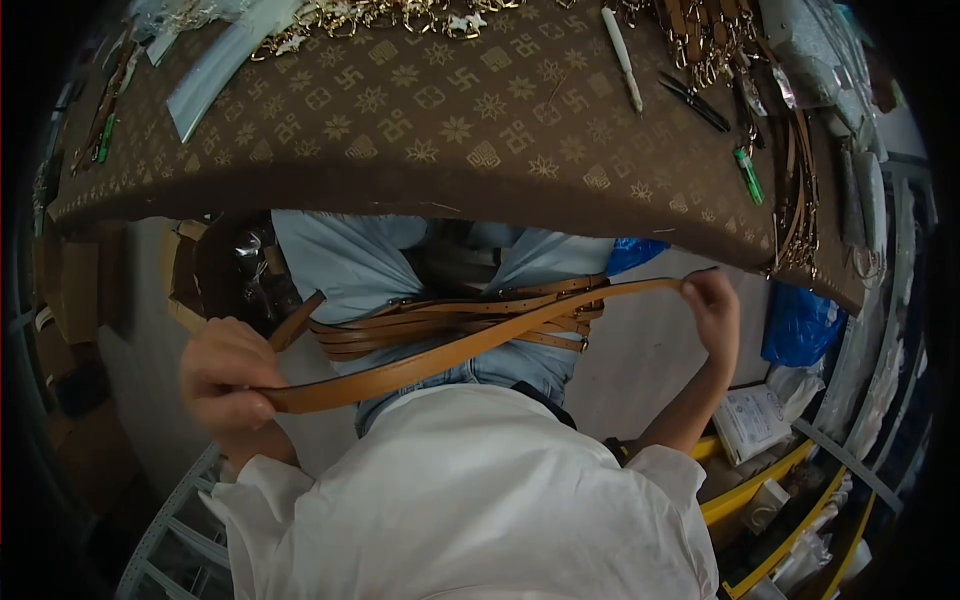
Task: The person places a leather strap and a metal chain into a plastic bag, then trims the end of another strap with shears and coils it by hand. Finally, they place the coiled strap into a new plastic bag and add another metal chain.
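Observation:
A brown leather strap (440, 355) is stretched across my front at a slant. Its near-left part is pinched in my left hand (232, 375), with a short end sticking out behind the fingers. My right hand (710, 300) grips the other end, higher up and to the right. Beneath the strap, several brown leather belts (350, 340) with small buckles lie side by side across my lap, over light blue jeans.
A table (420, 120) with a brown patterned cloth stands before me. On it are gold chains (370, 25), a white pen (622, 58), black scissors (695, 100), a green lighter-like item (748, 177) and hanging straps (795, 200). Cardboard boxes (80, 290) stand left; yellow-edged shelving (760, 490) right.

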`<state>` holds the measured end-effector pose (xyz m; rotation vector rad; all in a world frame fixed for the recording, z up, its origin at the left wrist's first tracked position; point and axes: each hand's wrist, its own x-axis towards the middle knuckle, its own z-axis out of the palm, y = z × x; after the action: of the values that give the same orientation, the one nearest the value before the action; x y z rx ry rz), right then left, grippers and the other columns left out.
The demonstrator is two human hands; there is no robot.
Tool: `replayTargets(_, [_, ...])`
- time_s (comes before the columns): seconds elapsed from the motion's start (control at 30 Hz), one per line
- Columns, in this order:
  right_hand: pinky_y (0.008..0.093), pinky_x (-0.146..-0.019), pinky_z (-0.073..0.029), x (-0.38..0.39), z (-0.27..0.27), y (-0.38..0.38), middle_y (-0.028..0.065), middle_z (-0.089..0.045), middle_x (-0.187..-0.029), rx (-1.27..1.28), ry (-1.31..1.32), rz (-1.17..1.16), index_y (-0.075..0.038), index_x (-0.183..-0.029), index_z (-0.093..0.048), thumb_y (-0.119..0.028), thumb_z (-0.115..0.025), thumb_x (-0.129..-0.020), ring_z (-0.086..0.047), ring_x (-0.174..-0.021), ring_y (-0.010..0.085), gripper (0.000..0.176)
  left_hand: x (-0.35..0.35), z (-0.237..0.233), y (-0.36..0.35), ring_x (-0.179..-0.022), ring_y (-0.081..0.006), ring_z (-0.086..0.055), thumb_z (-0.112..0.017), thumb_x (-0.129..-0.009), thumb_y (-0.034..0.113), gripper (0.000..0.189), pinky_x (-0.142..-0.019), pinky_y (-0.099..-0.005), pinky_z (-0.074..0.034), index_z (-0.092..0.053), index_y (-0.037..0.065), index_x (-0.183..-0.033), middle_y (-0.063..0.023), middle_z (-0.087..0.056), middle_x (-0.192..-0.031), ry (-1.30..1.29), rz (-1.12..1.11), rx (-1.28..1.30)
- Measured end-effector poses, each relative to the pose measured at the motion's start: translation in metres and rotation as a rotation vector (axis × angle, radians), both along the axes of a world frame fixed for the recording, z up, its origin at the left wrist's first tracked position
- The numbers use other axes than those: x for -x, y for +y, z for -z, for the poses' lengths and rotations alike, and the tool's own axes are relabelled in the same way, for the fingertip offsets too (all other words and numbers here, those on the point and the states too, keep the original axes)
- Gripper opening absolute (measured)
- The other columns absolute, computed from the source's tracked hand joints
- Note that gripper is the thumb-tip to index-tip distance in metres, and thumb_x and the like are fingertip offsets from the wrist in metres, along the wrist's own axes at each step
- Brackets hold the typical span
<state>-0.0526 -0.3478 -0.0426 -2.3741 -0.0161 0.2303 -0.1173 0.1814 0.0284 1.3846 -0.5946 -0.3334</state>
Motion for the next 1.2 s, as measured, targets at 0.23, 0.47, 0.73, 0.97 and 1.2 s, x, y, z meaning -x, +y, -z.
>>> replayTargets(0.23, [0.0339,-0.068,-0.046,0.003,-0.050,0.189,0.0113,-0.058,-0.090,-0.483,-0.158,-0.652,0.000,-0.094,-0.060,-0.017,-0.067,-0.077,-0.057,-0.082,0.0251,0.025,-0.035,-0.014,-0.097,-0.049,-0.0188,-0.053,-0.060,-0.082,0.015,0.016,-0.046,-0.0265,-0.037,-0.064,-0.001,-0.079,-0.0120,-0.056,-0.058,-0.036,0.055,-0.432])
replayTargets(0.47, [0.0249,-0.047,-0.033,-0.019,-0.044,0.142,0.0030,-0.051,-0.055,-0.620,0.206,-0.412,0.002,-0.070,-0.059,-0.014,-0.065,-0.079,-0.045,-0.050,0.0093,0.020,-0.053,0.004,-0.064,-0.047,-0.0060,-0.041,-0.056,-0.085,0.010,0.017,-0.043,-0.0215,-0.034,-0.060,-0.004,-0.076,-0.0002,-0.047,-0.054,0.439,0.037,-0.459])
replayTargets(0.73, [0.0197,-0.049,-0.029,-0.019,-0.040,0.088,-0.0027,-0.049,-0.059,-0.645,0.089,-0.139,0.002,-0.071,-0.058,-0.021,-0.069,-0.077,-0.040,-0.054,0.0044,0.026,-0.041,-0.006,-0.046,-0.053,-0.0088,-0.046,-0.056,-0.083,0.007,0.013,-0.047,-0.0238,-0.036,-0.061,-0.005,-0.085,-0.0034,-0.052,-0.058,0.232,-0.020,-0.527])
replayTargets(0.97, [0.0216,-0.051,-0.038,-0.020,-0.042,0.089,0.0032,-0.056,-0.064,-0.478,0.154,-0.349,0.004,-0.080,-0.058,-0.019,-0.068,-0.079,-0.050,-0.056,0.0089,0.025,-0.036,-0.010,-0.042,-0.054,-0.0104,-0.049,-0.059,-0.079,0.006,0.011,-0.048,-0.0238,-0.036,-0.062,-0.003,-0.083,-0.0061,-0.058,-0.064,0.173,-0.140,-0.482])
replayTargets(1.2, [0.0223,-0.046,-0.040,0.004,-0.073,0.191,0.0035,-0.055,-0.059,-0.716,0.381,-0.876,0.004,-0.091,-0.055,-0.013,-0.049,-0.091,-0.053,-0.050,0.0102,0.018,-0.052,-0.014,-0.088,-0.065,-0.0141,-0.053,-0.071,-0.070,0.007,0.015,-0.054,-0.0245,-0.039,-0.065,-0.001,-0.080,-0.0070,-0.057,-0.075,-0.145,-0.146,-0.428])
